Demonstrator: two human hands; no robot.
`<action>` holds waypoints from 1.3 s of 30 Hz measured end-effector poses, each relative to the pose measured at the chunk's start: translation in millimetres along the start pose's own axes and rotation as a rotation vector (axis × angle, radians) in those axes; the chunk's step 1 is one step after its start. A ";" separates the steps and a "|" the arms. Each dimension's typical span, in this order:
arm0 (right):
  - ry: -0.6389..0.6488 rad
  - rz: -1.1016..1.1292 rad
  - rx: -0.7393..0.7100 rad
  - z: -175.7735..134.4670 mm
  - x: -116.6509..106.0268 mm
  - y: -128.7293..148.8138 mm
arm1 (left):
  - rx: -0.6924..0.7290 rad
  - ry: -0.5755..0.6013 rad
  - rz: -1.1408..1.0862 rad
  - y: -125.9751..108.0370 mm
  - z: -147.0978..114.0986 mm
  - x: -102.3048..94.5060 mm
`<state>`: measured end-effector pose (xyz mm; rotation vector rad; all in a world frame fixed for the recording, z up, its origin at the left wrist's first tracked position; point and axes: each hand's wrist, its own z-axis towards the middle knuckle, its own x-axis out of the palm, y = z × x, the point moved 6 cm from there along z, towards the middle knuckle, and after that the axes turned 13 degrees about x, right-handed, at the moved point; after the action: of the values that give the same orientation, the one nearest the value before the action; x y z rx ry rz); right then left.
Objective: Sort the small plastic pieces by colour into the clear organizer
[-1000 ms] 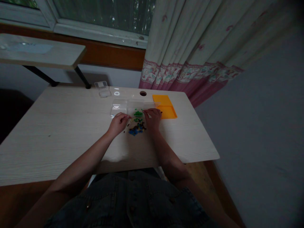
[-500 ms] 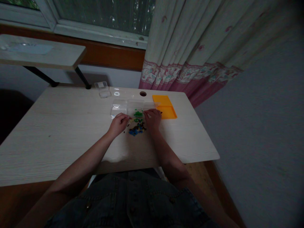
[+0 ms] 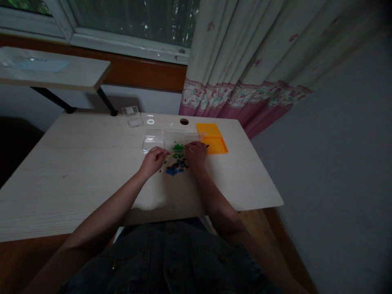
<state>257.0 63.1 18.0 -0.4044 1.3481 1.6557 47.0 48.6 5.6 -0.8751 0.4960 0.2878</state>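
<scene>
A small heap of mixed blue, black, yellow and green pieces [image 3: 175, 168] lies on the table between my hands; their kind is too small to make out. Just behind it, green pieces [image 3: 178, 147] sit in the middle part of a clear plastic compartment box [image 3: 153, 141]. My left hand [image 3: 154, 160] is at the heap's left, fingers pinched together near the box's front edge. On the other side, my right hand [image 3: 196, 153] has its fingers bent and drawn together beside the green pieces. Whatever either hand holds is too small to name.
An open yellow case [image 3: 217, 145] lies right of the clear box. A small clear box with its lid up [image 3: 135, 122] stands at the back left. Behind the case is a round hole [image 3: 184, 121] in the table [image 3: 92, 175]. A raised shelf [image 3: 76, 75] stands at the far left.
Both hands stay almost where they were, with only slight finger movement at the right hand. The heap and the boxes look the same.
</scene>
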 end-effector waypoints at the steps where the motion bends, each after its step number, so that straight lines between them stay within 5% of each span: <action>1: 0.004 -0.004 0.000 0.1 0.4 0.0 | 0.002 -0.002 -0.002 -0.1 0.0 0.0; 18: 0.043 -0.035 -0.023 -0.3 5.6 0.2 | -0.003 0.044 0.031 -3.5 0.8 0.5; 26: 0.055 -0.029 -0.025 -1.3 3.4 2.8 | 0.197 0.198 0.344 -28.3 0.2 5.2; 39: 0.038 0.009 -0.010 -2.1 -0.3 6.1 | 0.227 0.295 0.459 -27.9 0.8 21.9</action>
<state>251.6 61.3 21.1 -0.4389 1.3719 1.6705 78.1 33.0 13.0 -0.5757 0.9887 0.5136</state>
